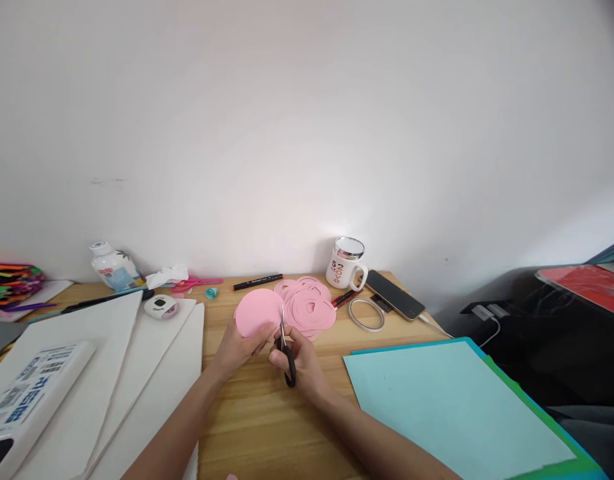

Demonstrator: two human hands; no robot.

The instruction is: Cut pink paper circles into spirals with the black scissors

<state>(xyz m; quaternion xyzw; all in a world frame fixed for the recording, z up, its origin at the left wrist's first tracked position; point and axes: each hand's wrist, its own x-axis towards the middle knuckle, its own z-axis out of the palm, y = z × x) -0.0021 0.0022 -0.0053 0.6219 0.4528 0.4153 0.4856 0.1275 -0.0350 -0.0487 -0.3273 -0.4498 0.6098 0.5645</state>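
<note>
A white box [41, 383] lies near left, blue paper [451, 413] near right; between, the left hand [238, 348] pinches a pink circle [257, 310], the right hand [307, 367] grips scissors [289, 365].

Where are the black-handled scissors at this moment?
In the head view, the black-handled scissors are in the right grip, below centre, blades at the right edge of the pink disc in the left grip.

A white mug [339, 270] stands far right, just left of a dark phone [394, 293]; a white bottle [115, 268] stands far left; light-blue paper [451, 407] lies near right.
</note>
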